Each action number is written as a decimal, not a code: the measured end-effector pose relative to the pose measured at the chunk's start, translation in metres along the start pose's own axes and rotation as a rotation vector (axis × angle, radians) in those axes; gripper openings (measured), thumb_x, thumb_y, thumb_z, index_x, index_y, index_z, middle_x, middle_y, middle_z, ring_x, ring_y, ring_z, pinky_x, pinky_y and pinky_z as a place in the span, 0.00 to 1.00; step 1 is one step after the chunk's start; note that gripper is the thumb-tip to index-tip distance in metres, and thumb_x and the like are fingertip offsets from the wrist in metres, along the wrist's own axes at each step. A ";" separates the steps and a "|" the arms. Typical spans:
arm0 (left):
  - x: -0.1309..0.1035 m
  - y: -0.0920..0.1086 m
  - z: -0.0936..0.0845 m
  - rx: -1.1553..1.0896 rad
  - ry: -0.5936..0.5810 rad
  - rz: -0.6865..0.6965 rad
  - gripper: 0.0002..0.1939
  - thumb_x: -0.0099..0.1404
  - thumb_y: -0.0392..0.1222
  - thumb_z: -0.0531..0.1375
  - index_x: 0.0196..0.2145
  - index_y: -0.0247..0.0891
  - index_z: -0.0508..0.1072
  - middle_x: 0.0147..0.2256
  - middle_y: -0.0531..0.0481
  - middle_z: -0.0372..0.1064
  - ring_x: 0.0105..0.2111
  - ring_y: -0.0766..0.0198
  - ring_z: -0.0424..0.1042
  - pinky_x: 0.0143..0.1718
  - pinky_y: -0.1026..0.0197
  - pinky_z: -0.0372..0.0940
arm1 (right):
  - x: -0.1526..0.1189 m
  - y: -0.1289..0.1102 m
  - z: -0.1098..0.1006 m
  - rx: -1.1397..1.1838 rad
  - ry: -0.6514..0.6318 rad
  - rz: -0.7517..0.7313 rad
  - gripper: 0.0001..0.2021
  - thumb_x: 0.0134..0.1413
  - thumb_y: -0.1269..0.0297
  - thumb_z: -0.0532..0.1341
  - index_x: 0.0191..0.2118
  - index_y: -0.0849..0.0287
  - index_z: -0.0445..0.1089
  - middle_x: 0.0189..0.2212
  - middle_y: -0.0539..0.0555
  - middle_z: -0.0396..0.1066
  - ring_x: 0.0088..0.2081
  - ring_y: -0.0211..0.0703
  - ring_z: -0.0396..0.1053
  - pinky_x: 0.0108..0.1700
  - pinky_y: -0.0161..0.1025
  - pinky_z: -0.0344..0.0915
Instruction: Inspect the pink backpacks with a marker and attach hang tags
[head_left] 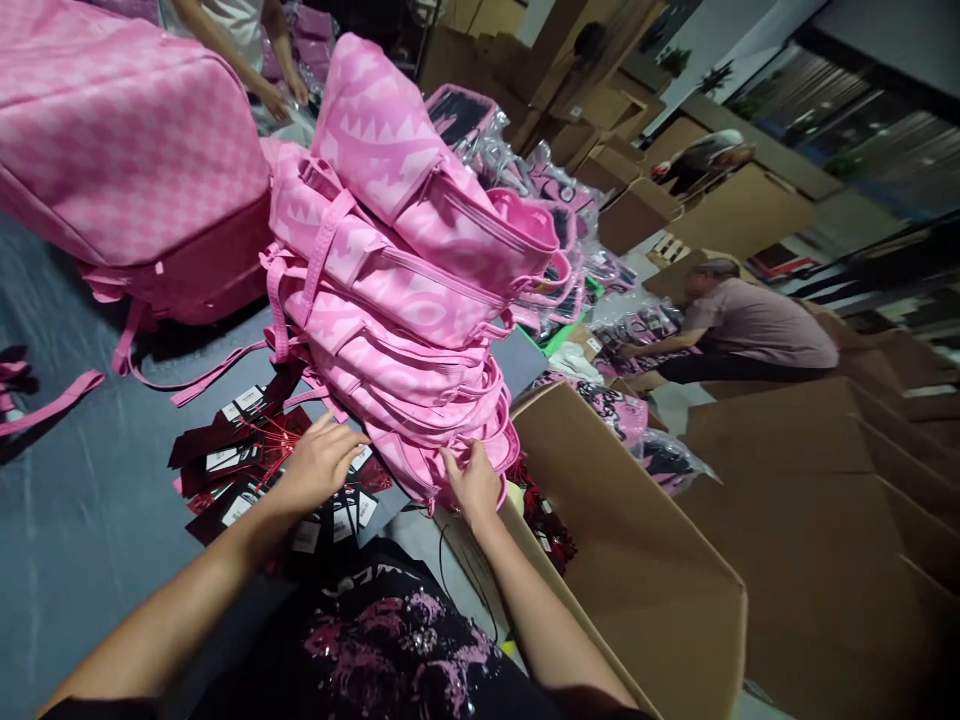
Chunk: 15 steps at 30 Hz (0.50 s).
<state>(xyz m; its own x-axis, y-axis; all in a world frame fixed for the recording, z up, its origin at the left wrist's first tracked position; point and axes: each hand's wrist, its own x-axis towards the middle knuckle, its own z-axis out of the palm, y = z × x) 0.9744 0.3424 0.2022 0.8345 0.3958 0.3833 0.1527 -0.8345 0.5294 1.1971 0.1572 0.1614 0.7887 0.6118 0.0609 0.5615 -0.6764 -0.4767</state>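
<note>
Several pink backpacks (405,300) lie stacked in front of me on the grey table, their zippered sides facing right. At the bottom of the pile, my right hand (474,480) grips the edge of the lowest pink backpack, its thumb and fingers closed on the fabric. My left hand (322,460) is at the stack's lower left, over a fan of dark red and black tags (232,460) with white labels and red strings. Its fingers are bent together, and whatever lies between them is too small to make out.
A large checkered pink backpack (135,150) stands on the grey table (75,540) at left. An open cardboard box (637,560) is close on my right. Beyond are wrapped bags (660,455), a bending person (765,325) and another person's hands (285,100).
</note>
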 end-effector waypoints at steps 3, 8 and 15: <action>0.018 0.020 0.028 0.059 -0.131 0.017 0.13 0.67 0.31 0.52 0.41 0.37 0.76 0.32 0.49 0.73 0.34 0.63 0.71 0.60 0.49 0.57 | 0.005 0.010 0.010 0.060 -0.024 0.042 0.16 0.55 0.55 0.56 0.42 0.63 0.69 0.33 0.59 0.72 0.33 0.49 0.69 0.36 0.41 0.60; 0.042 0.041 0.057 0.061 -0.406 -0.245 0.16 0.65 0.31 0.52 0.42 0.39 0.77 0.38 0.45 0.74 0.40 0.57 0.72 0.44 0.58 0.66 | 0.004 0.023 0.020 0.321 -0.075 0.020 0.16 0.55 0.64 0.50 0.44 0.61 0.70 0.38 0.58 0.75 0.39 0.46 0.72 0.44 0.40 0.65; 0.059 0.039 0.093 0.047 -0.448 -0.384 0.14 0.66 0.35 0.54 0.43 0.40 0.78 0.42 0.45 0.75 0.42 0.56 0.73 0.41 0.60 0.64 | 0.004 0.047 0.020 0.629 -0.180 0.007 0.18 0.56 0.58 0.53 0.46 0.61 0.69 0.33 0.56 0.76 0.32 0.42 0.74 0.37 0.39 0.71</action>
<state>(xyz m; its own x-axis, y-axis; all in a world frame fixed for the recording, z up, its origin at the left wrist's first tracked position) 1.0785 0.2976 0.1748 0.8556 0.4809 -0.1916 0.5028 -0.6838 0.5287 1.2210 0.1360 0.1218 0.7067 0.7044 -0.0658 0.2600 -0.3452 -0.9018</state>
